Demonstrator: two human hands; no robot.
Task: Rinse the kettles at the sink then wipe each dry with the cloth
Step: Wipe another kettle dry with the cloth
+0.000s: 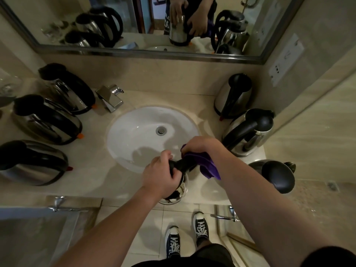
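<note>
I hold a steel kettle point(176, 191) with a black top at the counter's front edge, below the white sink point(134, 135). My left hand point(160, 177) grips its black handle. My right hand point(202, 145) holds a purple cloth point(207, 164) bunched against the kettle's top. Most of the kettle's body is hidden under my hands and the cloth.
Three steel kettles point(48, 120) stand on the counter left of the sink and three more point(250, 132) on the right. A chrome tap point(110, 97) sits at the sink's back left. A mirror point(146, 22) spans the back wall. My shoes point(186, 236) show on the tiled floor.
</note>
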